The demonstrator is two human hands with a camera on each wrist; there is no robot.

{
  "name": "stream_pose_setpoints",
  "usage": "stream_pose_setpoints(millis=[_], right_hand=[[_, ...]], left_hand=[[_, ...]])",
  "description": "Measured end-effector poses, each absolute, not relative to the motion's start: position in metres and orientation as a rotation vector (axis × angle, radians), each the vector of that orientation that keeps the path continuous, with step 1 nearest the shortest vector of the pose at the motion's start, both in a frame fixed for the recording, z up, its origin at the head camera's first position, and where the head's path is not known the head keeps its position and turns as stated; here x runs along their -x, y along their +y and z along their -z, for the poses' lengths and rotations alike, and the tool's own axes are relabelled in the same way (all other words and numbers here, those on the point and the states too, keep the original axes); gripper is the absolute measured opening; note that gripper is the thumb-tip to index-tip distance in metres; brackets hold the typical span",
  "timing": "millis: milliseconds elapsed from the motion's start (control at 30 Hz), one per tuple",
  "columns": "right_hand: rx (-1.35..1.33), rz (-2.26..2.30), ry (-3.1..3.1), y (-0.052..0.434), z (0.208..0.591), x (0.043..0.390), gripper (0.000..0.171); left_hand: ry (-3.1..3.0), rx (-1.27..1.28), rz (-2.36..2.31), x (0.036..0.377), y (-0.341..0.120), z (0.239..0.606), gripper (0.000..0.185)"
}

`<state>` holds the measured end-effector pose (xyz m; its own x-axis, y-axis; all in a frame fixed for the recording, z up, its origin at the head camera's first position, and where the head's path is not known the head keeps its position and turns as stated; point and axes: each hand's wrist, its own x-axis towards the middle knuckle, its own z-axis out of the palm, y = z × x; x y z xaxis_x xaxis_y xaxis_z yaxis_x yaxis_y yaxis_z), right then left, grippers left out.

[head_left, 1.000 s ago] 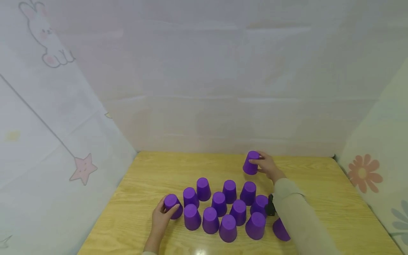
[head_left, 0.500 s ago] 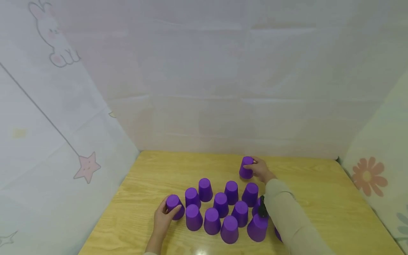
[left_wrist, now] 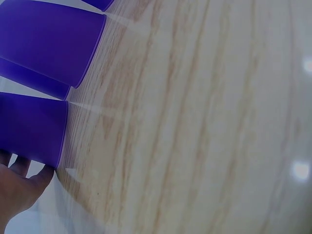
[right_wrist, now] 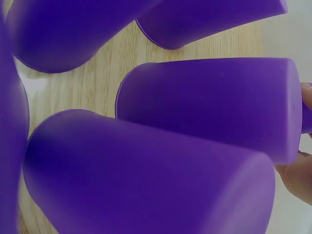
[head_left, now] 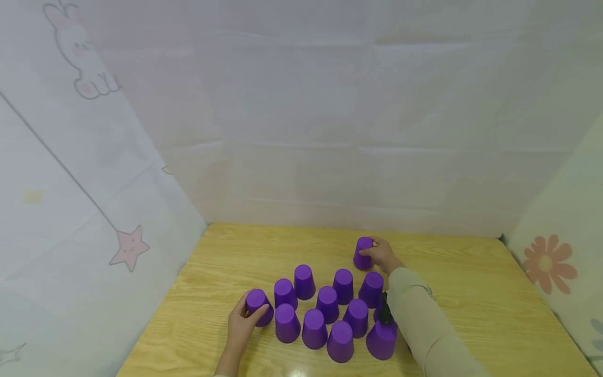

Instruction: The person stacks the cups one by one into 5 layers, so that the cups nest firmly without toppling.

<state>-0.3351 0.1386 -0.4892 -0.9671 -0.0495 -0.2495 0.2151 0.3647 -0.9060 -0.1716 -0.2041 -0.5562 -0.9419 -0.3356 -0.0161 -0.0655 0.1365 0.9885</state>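
Upside-down purple cups fill the front of the wooden table. My left hand [head_left: 241, 323] grips the leftmost cup [head_left: 257, 303], thumb on the near side; in the left wrist view its fingers meet this cup [left_wrist: 31, 127] near the rim. Behind the group, my right hand [head_left: 383, 255] holds another upside-down cup [head_left: 363, 251], thumb across its side, close over the table. In the right wrist view, standing cups hide most of that hand [right_wrist: 298, 178] and its cup [right_wrist: 307, 118]. The right sleeve and a black wrist device cover some cups at the right.
Several cups stand between the hands in loose rows, among them a back cup [head_left: 304, 281], a front cup [head_left: 340, 341] and a right one [head_left: 381, 339]. The wooden tabletop [head_left: 476, 298] meets a pale cloth backdrop [head_left: 330, 173] behind and at both sides.
My right hand has brought its cup down towards the table and slightly left, and its sleeve now covers more of the right-hand cups. The left hand keeps its grip on the leftmost cup.
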Motion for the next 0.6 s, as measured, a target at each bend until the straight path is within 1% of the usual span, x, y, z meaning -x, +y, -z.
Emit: stream_pose_setpoints(millis=[267, 600], right_hand=[[-0.159, 1.664, 2.394, 0.1377, 0.4876, 0.3357, 0.061], [-0.168, 1.714, 2.347, 0.1357, 0.4879, 0.3349, 0.060]], left_hand=[[-2.178, -0.370, 1.893, 0.1729, -0.2053, 0.5562, 0.060], [-2.194, -0.376, 1.874, 0.1709, -0.2051, 0.5567, 0.059]])
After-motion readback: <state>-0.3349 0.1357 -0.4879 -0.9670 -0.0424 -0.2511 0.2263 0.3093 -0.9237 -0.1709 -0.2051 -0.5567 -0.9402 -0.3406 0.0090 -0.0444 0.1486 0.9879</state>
